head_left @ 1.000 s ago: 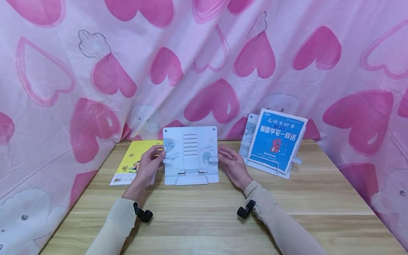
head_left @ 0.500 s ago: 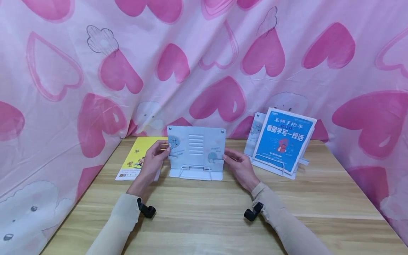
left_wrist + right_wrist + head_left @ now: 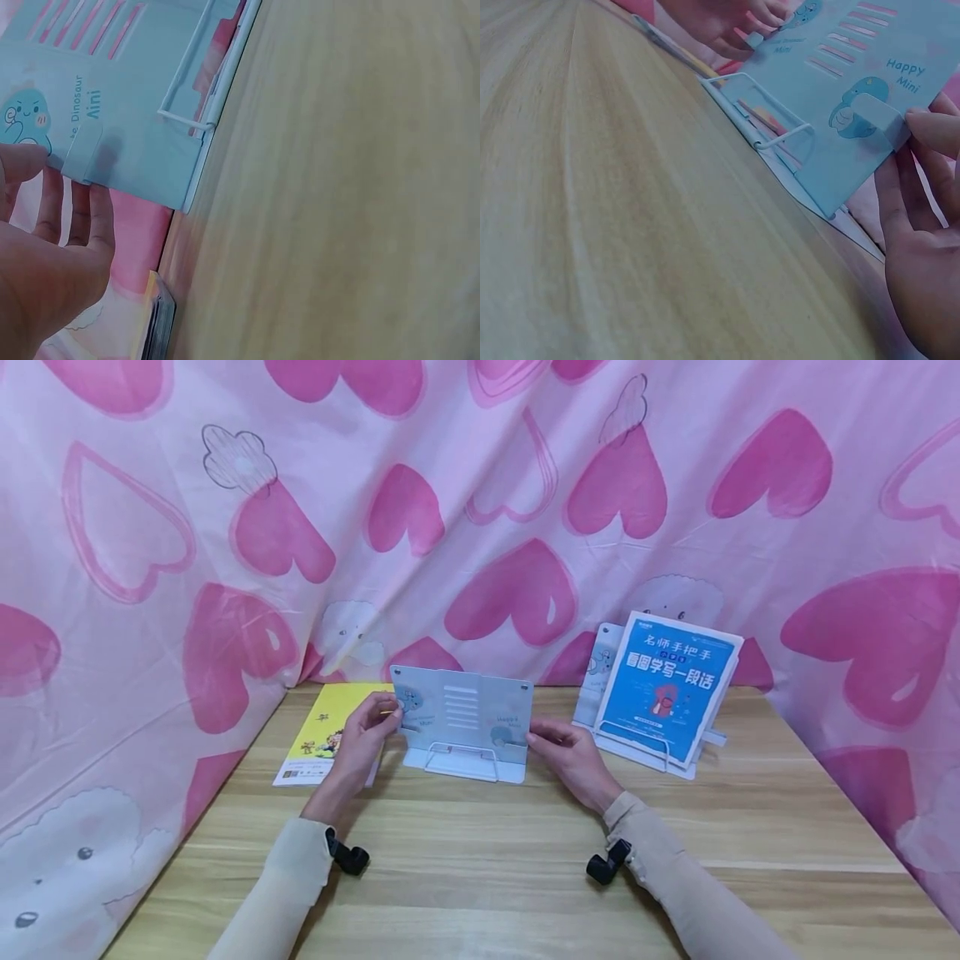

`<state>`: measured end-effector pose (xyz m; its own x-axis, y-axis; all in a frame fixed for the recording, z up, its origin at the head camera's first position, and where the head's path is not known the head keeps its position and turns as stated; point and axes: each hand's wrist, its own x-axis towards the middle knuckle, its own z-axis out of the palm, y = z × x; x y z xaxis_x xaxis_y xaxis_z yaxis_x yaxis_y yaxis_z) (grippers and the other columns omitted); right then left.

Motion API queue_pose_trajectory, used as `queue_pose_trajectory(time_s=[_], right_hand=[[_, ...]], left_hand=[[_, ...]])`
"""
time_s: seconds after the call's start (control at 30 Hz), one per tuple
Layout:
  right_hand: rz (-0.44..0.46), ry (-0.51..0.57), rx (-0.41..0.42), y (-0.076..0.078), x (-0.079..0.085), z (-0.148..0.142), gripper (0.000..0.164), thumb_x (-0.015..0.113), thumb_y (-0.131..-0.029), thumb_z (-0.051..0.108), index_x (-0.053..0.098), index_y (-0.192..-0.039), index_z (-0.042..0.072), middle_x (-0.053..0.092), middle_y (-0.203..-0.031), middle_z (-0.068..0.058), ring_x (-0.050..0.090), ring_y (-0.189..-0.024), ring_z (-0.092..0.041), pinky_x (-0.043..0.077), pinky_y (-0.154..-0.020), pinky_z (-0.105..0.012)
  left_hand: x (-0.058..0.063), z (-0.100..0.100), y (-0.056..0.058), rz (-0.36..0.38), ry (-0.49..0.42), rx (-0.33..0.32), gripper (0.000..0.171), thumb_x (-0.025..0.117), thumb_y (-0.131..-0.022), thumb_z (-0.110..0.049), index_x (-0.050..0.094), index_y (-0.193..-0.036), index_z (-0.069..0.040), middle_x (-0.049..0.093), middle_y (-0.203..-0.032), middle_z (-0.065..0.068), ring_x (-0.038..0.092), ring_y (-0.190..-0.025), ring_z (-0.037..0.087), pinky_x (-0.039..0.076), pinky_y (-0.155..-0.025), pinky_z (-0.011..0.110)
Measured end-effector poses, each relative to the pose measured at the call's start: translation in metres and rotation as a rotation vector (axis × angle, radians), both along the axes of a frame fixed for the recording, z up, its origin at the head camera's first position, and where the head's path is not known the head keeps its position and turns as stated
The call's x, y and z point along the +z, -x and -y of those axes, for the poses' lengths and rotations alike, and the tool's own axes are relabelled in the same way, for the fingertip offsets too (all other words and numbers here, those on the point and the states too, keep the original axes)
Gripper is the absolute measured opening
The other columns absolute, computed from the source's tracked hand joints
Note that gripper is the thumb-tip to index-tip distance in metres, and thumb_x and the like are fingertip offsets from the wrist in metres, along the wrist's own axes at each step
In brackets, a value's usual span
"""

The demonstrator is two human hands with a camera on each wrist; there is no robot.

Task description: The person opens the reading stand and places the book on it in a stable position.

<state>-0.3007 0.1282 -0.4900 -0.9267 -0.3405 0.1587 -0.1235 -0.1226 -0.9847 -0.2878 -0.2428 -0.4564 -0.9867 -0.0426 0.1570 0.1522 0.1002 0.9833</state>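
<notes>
A pale blue metal book stand [image 3: 465, 710] with dinosaur prints and a slotted middle stands on the wooden table in the head view. A wire page holder [image 3: 461, 760] crosses its front near the base. My left hand [image 3: 363, 735] pinches the left edge of its panel, thumb in front and fingers behind. At the opposite edge, my right hand [image 3: 577, 756] pinches the panel by the side clip [image 3: 877, 120], thumb in front. The panel leans at an angle over its base plate [image 3: 465, 766]. The back of the stand is hidden in the head view.
Left of the stand lies a yellow book [image 3: 315, 743], partly behind my left hand. To the right, a blue-covered book [image 3: 667, 685] rests on a second book stand [image 3: 592, 693]. A pink heart-patterned curtain [image 3: 510, 593] hangs behind the wooden table [image 3: 480, 877].
My right hand has closed onto the panel's right edge. The panel has tipped forward on its base, its face turning darker and its top edge now slanting down to the right.
</notes>
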Motion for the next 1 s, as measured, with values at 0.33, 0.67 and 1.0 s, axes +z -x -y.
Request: queue_pose_trajectory(time_s=[0.33, 0.67, 1.0], right_hand=[[0.034, 0.002, 0.061, 0.0, 0.004, -0.004, 0.041, 0.074, -0.104, 0.021, 0.069, -0.142, 0.005, 0.069, -0.146, -0.006, 0.063, -0.135, -0.021, 0.059, -0.109, -0.029], [0.033, 0.009, 0.052, 0.0, 0.002, -0.002, 0.037, 0.074, -0.104, 0.017, 0.069, -0.137, 0.002, 0.07, -0.14, -0.006, 0.065, -0.131, -0.019, 0.059, -0.108, -0.029], [0.037, -0.027, 0.113, -0.004, 0.002, -0.001, 0.04, 0.074, -0.104, 0.021, 0.068, -0.14, 0.004, 0.065, -0.146, -0.008, 0.06, -0.137, -0.023, 0.058, -0.109, -0.03]], left_hand=[[-0.001, 0.004, -0.002, 0.026, 0.045, -0.029, 0.036, 0.063, -0.111, -0.033, 0.062, -0.14, -0.012, 0.063, -0.14, 0.005, 0.056, -0.128, 0.02, 0.051, -0.111, 0.031], [-0.001, 0.012, -0.008, 0.221, 0.17, -0.024, 0.053, 0.071, -0.102, -0.055, 0.068, -0.139, -0.017, 0.064, -0.138, 0.01, 0.074, -0.123, 0.029, 0.059, -0.111, 0.034], [0.004, 0.004, -0.011, 0.195, 0.129, 0.003, 0.043, 0.072, -0.106, -0.038, 0.066, -0.142, -0.016, 0.063, -0.145, 0.015, 0.065, -0.132, 0.032, 0.055, -0.117, 0.045]])
